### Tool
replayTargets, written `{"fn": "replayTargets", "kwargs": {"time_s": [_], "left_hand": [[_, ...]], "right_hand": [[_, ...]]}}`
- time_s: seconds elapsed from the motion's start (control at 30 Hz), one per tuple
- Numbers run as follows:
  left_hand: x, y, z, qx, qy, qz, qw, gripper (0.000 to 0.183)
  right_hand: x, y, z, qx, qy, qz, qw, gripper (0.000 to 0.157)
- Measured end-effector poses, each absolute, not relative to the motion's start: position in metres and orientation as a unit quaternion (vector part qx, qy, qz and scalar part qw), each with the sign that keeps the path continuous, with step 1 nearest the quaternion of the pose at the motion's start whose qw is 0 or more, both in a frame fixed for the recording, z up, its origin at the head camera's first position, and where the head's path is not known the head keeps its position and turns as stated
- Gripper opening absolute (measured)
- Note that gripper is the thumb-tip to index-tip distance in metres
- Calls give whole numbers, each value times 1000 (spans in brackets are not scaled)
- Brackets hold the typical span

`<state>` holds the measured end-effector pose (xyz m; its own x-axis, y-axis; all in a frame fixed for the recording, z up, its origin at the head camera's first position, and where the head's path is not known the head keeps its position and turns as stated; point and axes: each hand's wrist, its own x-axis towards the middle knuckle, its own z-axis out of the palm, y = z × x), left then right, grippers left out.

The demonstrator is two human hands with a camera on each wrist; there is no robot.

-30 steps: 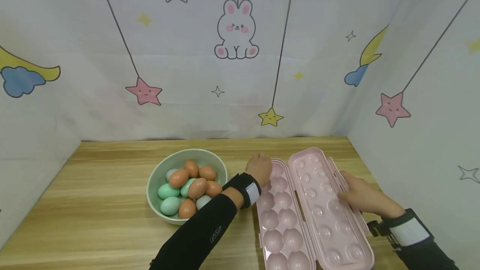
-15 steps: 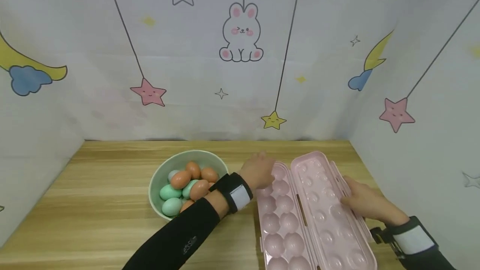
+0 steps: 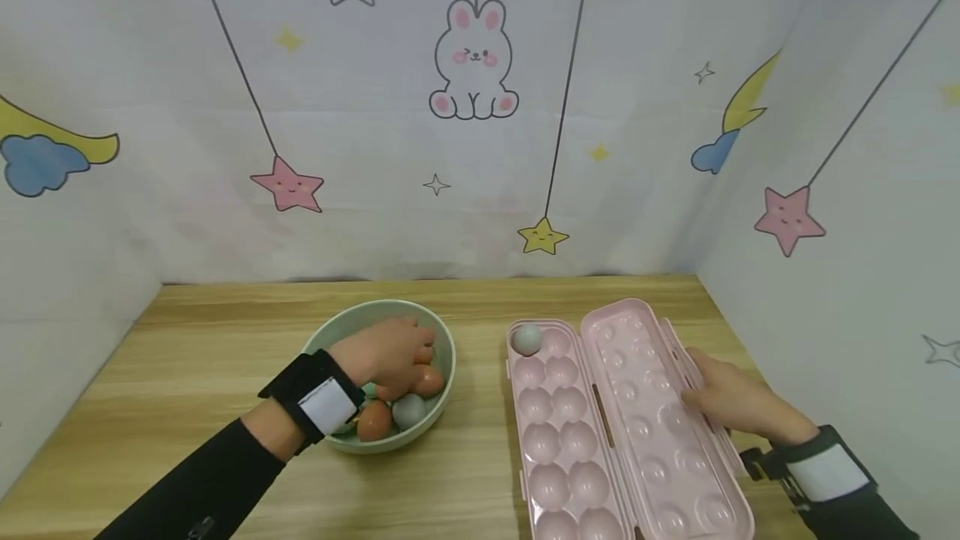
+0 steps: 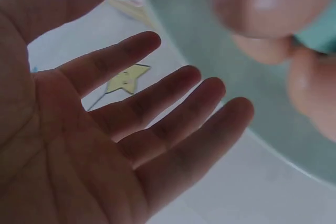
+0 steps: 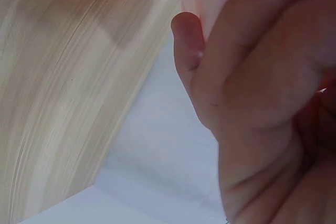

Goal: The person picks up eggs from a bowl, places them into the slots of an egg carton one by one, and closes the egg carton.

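Note:
My left hand [image 3: 386, 357] is over the pale green bowl [image 3: 447, 352], with its fingers spread and nearly straight in the left wrist view. Brown eggs [image 3: 374, 422], a grey egg [image 3: 408, 412] and green ones lie in the bowl; the hand covers several of them from above. My right hand [image 3: 738, 400] grips the outer edge of the lid [image 3: 667, 423] of a pink egg box, thumb on its inner side. The box's base [image 3: 517, 473] has two rows of round cups. Another pale grey egg [image 3: 528, 340] sits in the far left cup.
Bowl and egg box stand apart on a wood-grain table [image 3: 225, 357]. A white cloth wall [image 3: 375, 248] with cartoon prints closes off the back, and similar cloth rises at both sides.
My left hand has moved left from the far end of the egg box to the bowl. A grey egg now shows in the box where the hand was. My right hand stays at the lid.

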<state>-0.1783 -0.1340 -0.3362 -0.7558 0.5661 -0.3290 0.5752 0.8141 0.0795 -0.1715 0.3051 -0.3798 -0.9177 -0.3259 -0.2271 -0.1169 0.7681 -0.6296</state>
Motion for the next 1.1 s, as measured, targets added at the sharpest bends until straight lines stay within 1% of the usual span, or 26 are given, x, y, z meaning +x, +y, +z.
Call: {"fn": "replayTargets", "kwargs": {"time_s": [0.07, 0.1, 0.17, 0.2, 0.3, 0.4, 0.57, 0.67, 0.77, 0.9, 1.0, 1.1], "left_hand": [[-170, -145, -343, 288, 944, 13, 163, 6], [-166, -149, -348, 264, 950, 67, 153, 4], [-159, -156, -357, 246, 953, 113, 136, 8], [-156, -159, -361, 251, 952, 120, 127, 9], [-153, -164, -376, 303, 943, 107, 90, 10], [-154, -165, -387, 343, 933, 94, 52, 16], [-154, -164, -393, 307, 946, 95, 40, 19], [-155, -165, -393, 286, 954, 83, 29, 28], [-156, -165, -390, 282, 956, 77, 13, 28], [-156, -163, -378, 265, 957, 108, 35, 30], [-157, -158, -364, 262, 956, 124, 43, 24], [-160, -151, -351, 277, 952, 130, 29, 16]], "right_hand": [[-171, 304, -378, -117, 925, -321, 168, 61], [-170, 304, -378, -116, 923, -324, 170, 60], [-169, 303, -378, -113, 923, -327, 170, 60], [-169, 303, -378, -112, 922, -328, 170, 60], [-167, 302, -379, -109, 924, -328, 167, 58], [-167, 302, -379, -110, 925, -324, 164, 58], [-168, 302, -380, -106, 928, -316, 163, 60], [-170, 302, -380, -113, 932, -307, 155, 59], [-171, 303, -379, -117, 932, -307, 155, 57], [-169, 305, -376, -110, 926, -320, 167, 58], [-168, 305, -376, -113, 925, -323, 167, 60], [-168, 304, -376, -119, 923, -327, 164, 58]]}}
